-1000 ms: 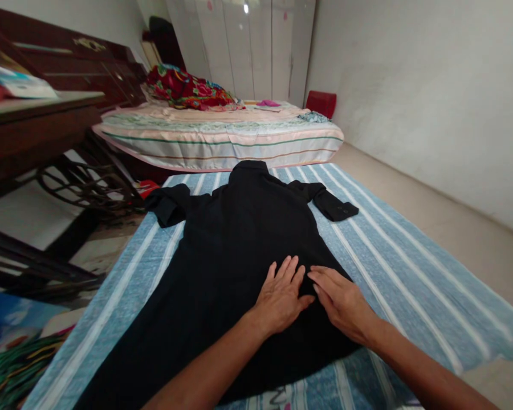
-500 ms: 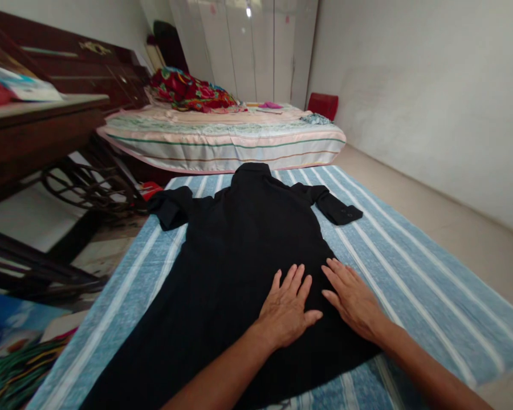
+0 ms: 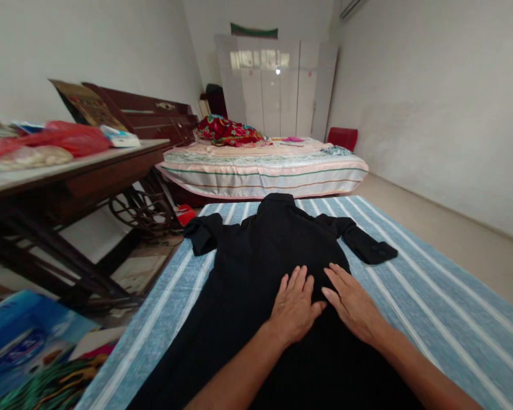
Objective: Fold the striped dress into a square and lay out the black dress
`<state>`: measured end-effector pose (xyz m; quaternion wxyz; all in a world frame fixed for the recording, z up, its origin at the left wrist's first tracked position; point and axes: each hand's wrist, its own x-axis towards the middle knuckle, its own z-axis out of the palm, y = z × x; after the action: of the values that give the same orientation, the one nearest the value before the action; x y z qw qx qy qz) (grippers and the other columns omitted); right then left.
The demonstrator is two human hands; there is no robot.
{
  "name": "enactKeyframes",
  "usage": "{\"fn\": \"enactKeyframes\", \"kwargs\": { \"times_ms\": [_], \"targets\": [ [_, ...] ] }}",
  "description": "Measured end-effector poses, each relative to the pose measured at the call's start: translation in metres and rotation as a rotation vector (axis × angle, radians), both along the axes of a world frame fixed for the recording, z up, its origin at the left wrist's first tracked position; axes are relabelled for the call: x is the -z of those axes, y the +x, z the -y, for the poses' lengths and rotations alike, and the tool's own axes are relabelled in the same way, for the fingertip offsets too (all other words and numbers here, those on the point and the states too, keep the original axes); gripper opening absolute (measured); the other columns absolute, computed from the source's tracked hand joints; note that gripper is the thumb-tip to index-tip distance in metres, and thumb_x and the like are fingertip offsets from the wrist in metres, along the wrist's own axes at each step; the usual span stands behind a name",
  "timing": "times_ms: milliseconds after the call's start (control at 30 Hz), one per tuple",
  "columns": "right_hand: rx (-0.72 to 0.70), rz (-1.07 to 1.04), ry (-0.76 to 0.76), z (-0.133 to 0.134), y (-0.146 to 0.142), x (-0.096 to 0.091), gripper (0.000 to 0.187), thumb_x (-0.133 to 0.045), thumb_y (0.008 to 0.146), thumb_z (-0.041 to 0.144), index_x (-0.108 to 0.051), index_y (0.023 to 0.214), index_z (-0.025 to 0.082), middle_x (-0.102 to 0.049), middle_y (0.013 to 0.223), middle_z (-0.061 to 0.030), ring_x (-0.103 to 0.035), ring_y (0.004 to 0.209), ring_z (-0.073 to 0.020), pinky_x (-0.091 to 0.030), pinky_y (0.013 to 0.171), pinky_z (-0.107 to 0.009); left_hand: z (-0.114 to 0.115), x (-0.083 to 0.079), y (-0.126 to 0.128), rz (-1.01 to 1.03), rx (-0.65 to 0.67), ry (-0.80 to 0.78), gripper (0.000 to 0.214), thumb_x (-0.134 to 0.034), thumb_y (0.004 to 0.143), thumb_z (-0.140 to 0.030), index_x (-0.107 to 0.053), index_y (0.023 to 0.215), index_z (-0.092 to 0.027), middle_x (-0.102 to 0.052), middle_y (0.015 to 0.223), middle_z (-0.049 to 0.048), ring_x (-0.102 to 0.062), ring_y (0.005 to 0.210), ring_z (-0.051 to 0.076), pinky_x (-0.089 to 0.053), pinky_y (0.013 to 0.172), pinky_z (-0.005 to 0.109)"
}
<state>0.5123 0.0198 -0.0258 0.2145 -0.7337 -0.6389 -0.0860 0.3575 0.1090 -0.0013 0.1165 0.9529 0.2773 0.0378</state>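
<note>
A black long-sleeved shirt point(image 3: 256, 256) lies spread flat on a blue and white striped sheet point(image 3: 431, 307), collar away from me, sleeves folded out to either side. My left hand point(image 3: 294, 304) rests flat on the shirt's middle, fingers stretched out and together. Beside it, my right hand point(image 3: 354, 304) also lies flat on the cloth, fingers extended. The two hands almost touch at the thumbs. Neither holds anything.
A low mattress point(image 3: 265, 168) with striped covers and a bright floral bundle point(image 3: 226, 130) lies beyond the sheet. A dark wooden sewing table point(image 3: 68, 182) with red bags on top stands at left. White wardrobes point(image 3: 277, 85) fill the back wall. Printed bags point(image 3: 34, 347) lie at lower left.
The camera tilted up, showing more of the room. Both hands slid slightly forward along the shirt and stay pressed flat on it, close together.
</note>
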Motion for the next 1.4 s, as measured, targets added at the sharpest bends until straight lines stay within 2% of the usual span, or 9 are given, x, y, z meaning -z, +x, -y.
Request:
{"fn": "enactKeyframes", "kwargs": {
  "times_ms": [133,333,467,600,767,900,1067,1267,1400],
  "targets": [
    [0.084,0.044,-0.003,-0.03,0.024,0.033,0.064,-0.029,0.092,0.054,-0.049,0.128,0.006,-0.045,0.135,-0.0216,-0.039,0.128,-0.0319,-0.038,0.099,-0.05,-0.029,0.011,0.003,-0.046,-0.12,0.023,0.078,-0.028,0.085,-0.064,-0.03,0.141,-0.01,-0.012,0.152,0.0145,-0.003,0.14,0.026,-0.012,0.114,0.048],
    [0.131,0.085,0.019,-0.027,0.043,0.075,0.071,-0.023,0.09,0.06,-0.053,0.124,0.005,-0.049,0.131,-0.0224,-0.043,0.124,-0.0339,-0.038,0.098,-0.052,-0.031,0.029,-0.003,-0.078,-0.124,-0.054,0.084,-0.024,0.083,-0.069,-0.028,0.142,-0.011,-0.01,0.152,0.0141,-0.003,0.14,0.028,-0.01,0.114,0.05],
    [0.108,0.078,0.089,-0.045,0.034,0.051,0.06,-0.029,0.091,0.055,-0.054,0.122,0.01,-0.051,0.129,-0.02,-0.045,0.122,-0.0323,-0.038,0.098,-0.052,-0.04,0.016,0.007,-0.088,-0.134,-0.063,0.079,-0.023,0.084,-0.067,-0.041,0.136,-0.011,-0.025,0.148,0.0165,-0.016,0.139,0.029,-0.013,0.113,0.051],
    [-0.041,0.016,0.077,-0.102,0.028,0.007,0.046,-0.033,0.094,0.041,-0.054,0.122,0.011,-0.054,0.127,-0.0158,-0.048,0.119,-0.0258,-0.038,0.1,-0.043,-0.072,0.005,0.028,0.002,-0.229,0.055,0.064,-0.025,0.09,-0.053,-0.045,0.132,-0.008,-0.034,0.145,0.0164,-0.025,0.137,0.025,-0.014,0.114,0.046],
    [-0.028,-0.022,-0.007,-0.189,0.049,-0.029,0.035,-0.034,0.091,0.024,-0.057,0.117,0.014,-0.06,0.117,-0.0115,-0.056,0.108,-0.0209,-0.041,0.096,-0.033,-0.101,0.034,0.041,-0.018,-0.277,0.084,0.079,-0.028,0.086,-0.062,-0.034,0.139,-0.004,-0.015,0.15,0.0181,-0.009,0.14,0.029,-0.016,0.113,0.048],
    [-0.045,-0.013,-0.049,-0.226,0.06,-0.028,0.037,-0.031,0.091,0.02,-0.059,0.114,0.012,-0.063,0.11,-0.0136,-0.058,0.103,-0.0222,-0.042,0.092,-0.035,-0.105,0.059,0.039,-0.014,-0.252,0.105,0.088,-0.017,0.083,-0.069,-0.03,0.141,-0.004,-0.012,0.151,0.0176,-0.005,0.14,0.03,-0.014,0.113,0.05],
    [-0.279,0.022,-0.165,-0.255,0.044,-0.008,0.038,-0.034,0.093,0.027,-0.053,0.126,0.021,-0.055,0.128,-0.0044,-0.048,0.119,-0.0152,-0.036,0.1,-0.028,-0.103,0.058,0.038,-0.038,-0.244,0.072,0.088,-0.017,0.083,-0.069,-0.029,0.141,-0.005,-0.014,0.151,0.0163,-0.003,0.14,0.031,-0.014,0.113,0.051],
    [-0.097,0.005,-0.227,-0.289,0.045,0.008,0.045,-0.03,0.096,0.036,-0.048,0.128,0.011,-0.048,0.132,-0.0188,-0.042,0.124,-0.0257,-0.034,0.099,-0.042,-0.103,0.056,0.038,-0.03,-0.256,0.064,0.088,-0.02,0.082,-0.069,-0.029,0.141,-0.005,-0.013,0.151,0.0168,-0.004,0.139,0.031,-0.016,0.113,0.051],
    [-0.114,0.009,-0.204,-0.299,0.033,0.011,0.045,-0.029,0.096,0.039,-0.043,0.132,0.016,-0.043,0.138,-0.0146,-0.034,0.13,-0.0236,-0.03,0.101,-0.041,-0.104,0.062,0.038,-0.017,-0.254,0.093,0.086,-0.02,0.082,-0.068,-0.03,0.141,-0.006,-0.016,0.151,0.0157,-0.004,0.139,0.032,-0.017,0.112,0.053]
  ]
}}
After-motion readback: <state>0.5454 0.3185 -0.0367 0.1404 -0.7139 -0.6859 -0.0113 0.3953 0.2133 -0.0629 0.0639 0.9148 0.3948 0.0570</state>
